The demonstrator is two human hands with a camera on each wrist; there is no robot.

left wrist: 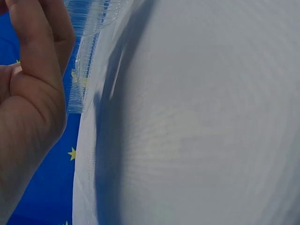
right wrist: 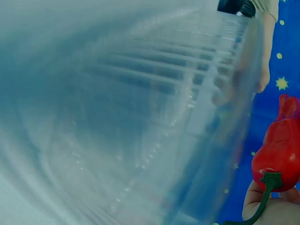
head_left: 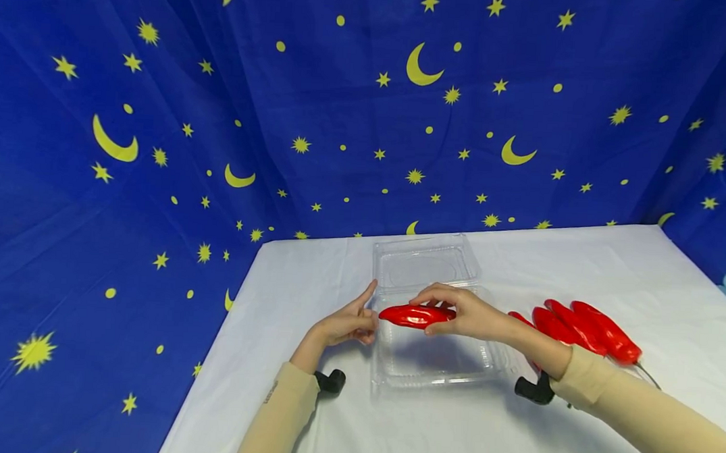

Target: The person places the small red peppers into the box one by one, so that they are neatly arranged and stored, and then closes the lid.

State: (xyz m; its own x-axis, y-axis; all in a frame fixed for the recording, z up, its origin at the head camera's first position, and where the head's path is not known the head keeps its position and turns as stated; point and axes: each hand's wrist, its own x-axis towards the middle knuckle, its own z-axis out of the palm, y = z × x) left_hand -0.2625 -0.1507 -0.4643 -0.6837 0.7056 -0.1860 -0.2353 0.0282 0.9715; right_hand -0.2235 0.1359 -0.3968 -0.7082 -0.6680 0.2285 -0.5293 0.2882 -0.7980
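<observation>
Gripping with the right hand (head_left: 461, 313), fingers curled over the far side and thumb on the near side, a long, glossy red pepper (head_left: 414, 316) with a curved green stem (right wrist: 272, 180). Holding it lengthwise over the base of a clear, ridged plastic container (head_left: 435, 380), near the hinged side, with the narrow tip toward the container's left edge and the stem at the right hand's end. Holding the left hand (head_left: 349, 320) just beside the container's left edge, with index finger stretched toward the far side and other fingers bent; cannot tell whether gripping or only nearing the rim.

Opened out beyond the container's base, on the far side, a clear rectangular lid (head_left: 425, 263). To the right of the container, lying side by side, at least four more glossy red peppers (head_left: 606, 332), partly hidden behind the right forearm (head_left: 537, 343).

Wearing long beige sleeves (head_left: 284, 416), with a small black device (head_left: 330, 382) at the left wrist, left of the container, and another at the right wrist, right of it. Beneath the container, a tabletop (head_left: 580, 270) covered in white cloth. Behind the container, and also to its left, hanging blue fabric (head_left: 345, 84) printed with yellow moons, stars and dots.
</observation>
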